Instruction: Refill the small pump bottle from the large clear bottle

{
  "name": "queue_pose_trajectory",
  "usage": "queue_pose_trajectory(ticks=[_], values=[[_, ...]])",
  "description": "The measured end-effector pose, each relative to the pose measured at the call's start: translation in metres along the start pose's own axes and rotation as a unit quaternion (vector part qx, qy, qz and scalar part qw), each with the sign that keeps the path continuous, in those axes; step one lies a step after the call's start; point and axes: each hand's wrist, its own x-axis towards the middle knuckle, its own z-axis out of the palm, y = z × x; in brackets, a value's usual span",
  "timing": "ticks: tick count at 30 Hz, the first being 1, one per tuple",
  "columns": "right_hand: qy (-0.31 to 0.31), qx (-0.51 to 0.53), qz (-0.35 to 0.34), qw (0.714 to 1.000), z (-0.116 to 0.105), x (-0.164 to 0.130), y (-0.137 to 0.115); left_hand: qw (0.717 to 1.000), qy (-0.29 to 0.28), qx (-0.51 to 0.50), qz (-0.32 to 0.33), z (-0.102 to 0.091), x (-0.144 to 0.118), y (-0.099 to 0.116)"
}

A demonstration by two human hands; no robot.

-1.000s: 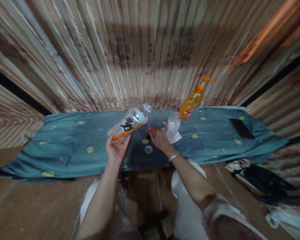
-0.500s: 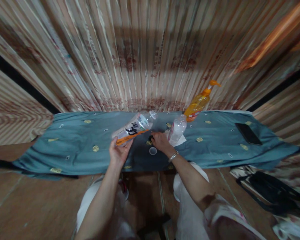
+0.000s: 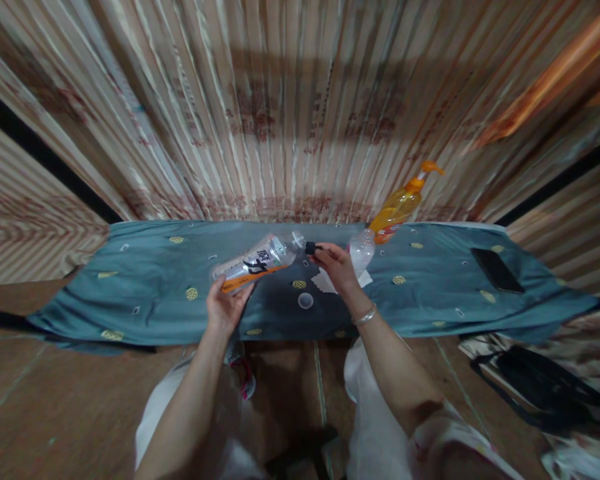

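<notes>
My left hand (image 3: 224,308) grips the base of a clear plastic bottle (image 3: 256,261) with a black and orange label, held tilted with its mouth pointing right. My right hand (image 3: 337,265) pinches a small black cap (image 3: 311,247) right at the bottle's mouth. Behind that hand a second clear bottle (image 3: 362,249) stands on a white paper (image 3: 325,283). A small clear round lid (image 3: 305,301) lies on the blue cloth (image 3: 145,293) below my hands.
An orange pump bottle (image 3: 397,207) stands at the back of the cloth. A black phone (image 3: 497,269) lies at the right. A striped curtain (image 3: 290,113) hangs behind. A black bag (image 3: 535,383) sits on the floor at right.
My right hand lifted the black cap off the cloth and brought it up to the mouth of the tilted bottle. The bottle dropped slightly lower and flatter.
</notes>
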Motion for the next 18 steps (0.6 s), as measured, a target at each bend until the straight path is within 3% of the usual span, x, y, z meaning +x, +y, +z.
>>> queue_pose_trajectory(ticks=[2,12,18], values=[[0.005,0.049,0.017,0.999,0.003,-0.001,0.0,1.0,0.003,0.007,0.001,-0.002,0.001,0.001],[-0.01,-0.099,-0.043,0.994,0.0,-0.015,-0.011,1.0,-0.015,0.019,0.005,-0.001,0.002,0.0],[-0.012,-0.101,-0.032,0.994,-0.007,-0.025,-0.019,0.996,-0.074,0.056,-0.004,0.0,0.002,-0.004]])
